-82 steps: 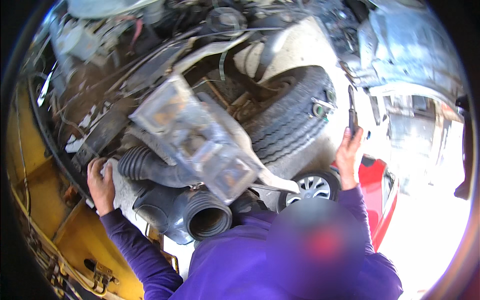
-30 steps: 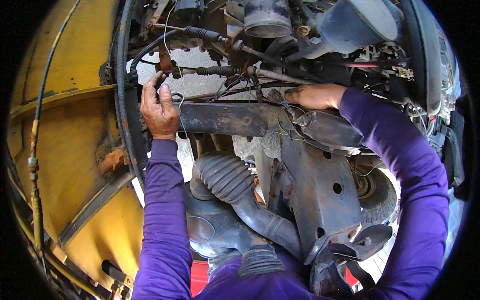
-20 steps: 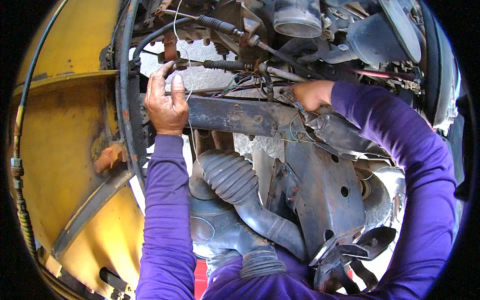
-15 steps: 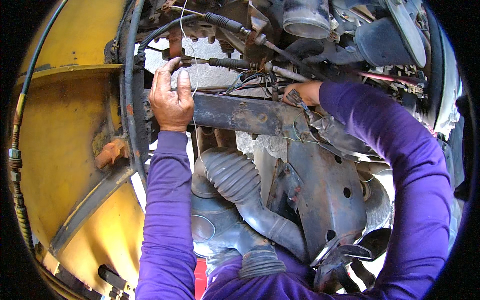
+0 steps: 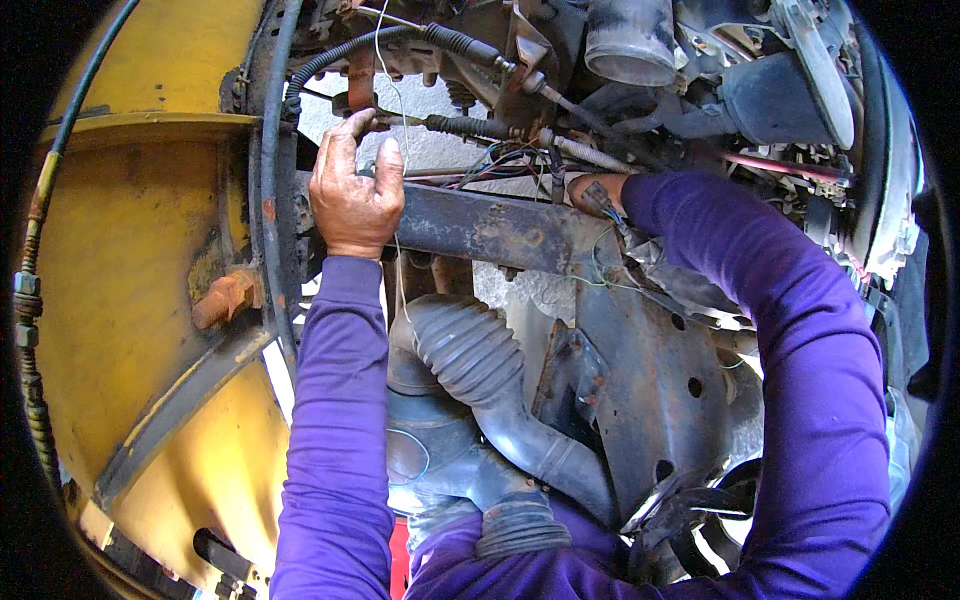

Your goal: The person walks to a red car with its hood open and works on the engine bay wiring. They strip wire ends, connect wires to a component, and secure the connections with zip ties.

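Observation:
My left hand point(image 5: 357, 190) lies against the left end of a dark steel crossbeam point(image 5: 470, 222). Its thumb stands apart from the fingers, and nothing shows in its palm. Its fingertips reach the end of a control cable with a ribbed black boot point(image 5: 470, 127), beside a rusty bracket point(image 5: 361, 78). A thin white wire point(image 5: 398, 270) hangs down next to this hand. My right hand point(image 5: 597, 190) reaches over the beam's far edge, its fingers hidden behind it. Close to that wrist are a small grey connector point(image 5: 598, 197) and a bundle of thin coloured wires point(image 5: 500, 160).
Yellow bodywork point(image 5: 130, 270) with a rusty bolt point(image 5: 225, 298) fills the left. A ribbed black air hose point(image 5: 465, 350) rises below the beam, beside a grey holed plate point(image 5: 640, 380). Upper right, a grey cylinder point(image 5: 630, 45) and a dark canister point(image 5: 775, 105) crowd the space.
The view has shifted slightly, so most things sit a little further right and lower. My right forearm has drawn inward, and less of my right hand shows. My left hand keeps its pose.

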A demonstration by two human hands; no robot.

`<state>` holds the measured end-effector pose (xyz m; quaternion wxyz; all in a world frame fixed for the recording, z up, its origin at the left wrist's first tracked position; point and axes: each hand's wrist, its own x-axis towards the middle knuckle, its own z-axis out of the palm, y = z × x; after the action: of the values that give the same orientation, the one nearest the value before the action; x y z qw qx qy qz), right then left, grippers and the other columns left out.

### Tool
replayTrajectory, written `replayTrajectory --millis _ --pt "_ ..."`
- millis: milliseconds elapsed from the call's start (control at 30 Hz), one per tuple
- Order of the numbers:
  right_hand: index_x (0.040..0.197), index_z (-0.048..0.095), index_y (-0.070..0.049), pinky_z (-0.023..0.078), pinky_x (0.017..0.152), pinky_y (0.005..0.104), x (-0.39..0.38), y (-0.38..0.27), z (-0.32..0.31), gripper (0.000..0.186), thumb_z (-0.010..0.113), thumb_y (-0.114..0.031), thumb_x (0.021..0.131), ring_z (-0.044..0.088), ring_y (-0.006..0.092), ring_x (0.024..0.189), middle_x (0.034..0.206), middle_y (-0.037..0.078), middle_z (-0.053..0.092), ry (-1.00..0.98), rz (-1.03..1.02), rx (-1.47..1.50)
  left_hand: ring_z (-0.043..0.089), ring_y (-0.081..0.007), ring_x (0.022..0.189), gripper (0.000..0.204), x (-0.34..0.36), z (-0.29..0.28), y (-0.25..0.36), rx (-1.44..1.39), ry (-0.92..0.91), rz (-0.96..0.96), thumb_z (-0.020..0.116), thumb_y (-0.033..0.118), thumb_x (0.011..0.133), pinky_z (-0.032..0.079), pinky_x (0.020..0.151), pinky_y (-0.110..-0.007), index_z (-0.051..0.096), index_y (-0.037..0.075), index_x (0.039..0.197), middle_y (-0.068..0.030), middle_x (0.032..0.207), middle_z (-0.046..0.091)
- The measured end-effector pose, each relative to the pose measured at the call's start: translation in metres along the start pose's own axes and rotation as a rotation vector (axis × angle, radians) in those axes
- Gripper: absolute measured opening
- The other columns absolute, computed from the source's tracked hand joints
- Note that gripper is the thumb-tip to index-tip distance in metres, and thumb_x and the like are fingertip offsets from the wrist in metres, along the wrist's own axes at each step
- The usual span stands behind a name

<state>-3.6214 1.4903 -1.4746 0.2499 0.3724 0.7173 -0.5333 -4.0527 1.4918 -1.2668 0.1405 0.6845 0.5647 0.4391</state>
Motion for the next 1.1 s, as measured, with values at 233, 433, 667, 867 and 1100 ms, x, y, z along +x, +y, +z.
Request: replayTrajectory --millis 233,433,667,867,1100 --pt "0.131 0.061 -0.004 0.053 0.092 0.0442 -0.027 -0.112 -0.049 0.038 0.055 -0.009 0.093 0.069 0.0362 0.107 0.117 0.021 0.071 -0.126 0.062 -0.133 0.070 -0.0331 0.099 0.036 -0.005 -0.016 -0.007 0.045 0.016 -0.020 0.071 0.012 0.085 0.055 0.091 -0.041 0.067 0.000 0.118 -0.0160 0.107 0.070" --pt "0.117 0.066 0.005 0.056 0.083 0.0467 -0.110 -0.174 -0.091 0.037 0.054 -0.023 0.095 0.071 0.0378 0.097 0.111 0.022 0.072 -0.008 0.250 -0.301 0.070 -0.0325 0.100 0.037 -0.001 -0.006 0.000 0.052 -0.001 -0.015 0.071 0.012 0.083 0.056 0.091 -0.041 0.067 0.001 0.118 -0.0163 0.108 0.070" --pt "0.090 0.072 0.003 0.050 0.073 0.0517 -0.232 -0.279 -0.123 0.042 0.066 -0.038 0.097 0.066 0.0439 0.079 0.084 0.029 0.068 0.473 0.433 -0.154 0.069 -0.0344 0.101 0.036 -0.003 -0.014 -0.002 0.112 -0.034 -0.041 0.070 0.013 0.083 0.055 0.091 -0.041 0.067 0.002 0.117 -0.0166 0.108 0.069" --pt "0.090 0.063 0.006 0.045 0.069 0.0405 -0.304 -0.315 -0.079 0.031 0.062 -0.023 0.102 0.053 0.0261 0.069 0.073 0.016 0.058 0.876 0.246 0.033 0.068 -0.0355 0.101 0.037 -0.002 -0.009 -0.002 0.111 -0.050 -0.030 0.072 0.018 0.084 0.055 0.091 -0.041 0.067 0.004 0.117 -0.0160 0.108 0.069" --pt "0.097 0.062 0.006 0.046 0.071 0.0445 -0.305 -0.300 -0.073 0.028 0.058 -0.021 0.102 0.056 0.0392 0.075 0.080 0.025 0.060 0.964 0.247 0.008 0.068 -0.0340 0.103 0.037 0.006 -0.008 0.000 0.157 -0.166 -0.078 0.072 0.033 0.089 0.054 0.090 -0.041 0.070 0.005 0.113 -0.0155 0.110 0.070"
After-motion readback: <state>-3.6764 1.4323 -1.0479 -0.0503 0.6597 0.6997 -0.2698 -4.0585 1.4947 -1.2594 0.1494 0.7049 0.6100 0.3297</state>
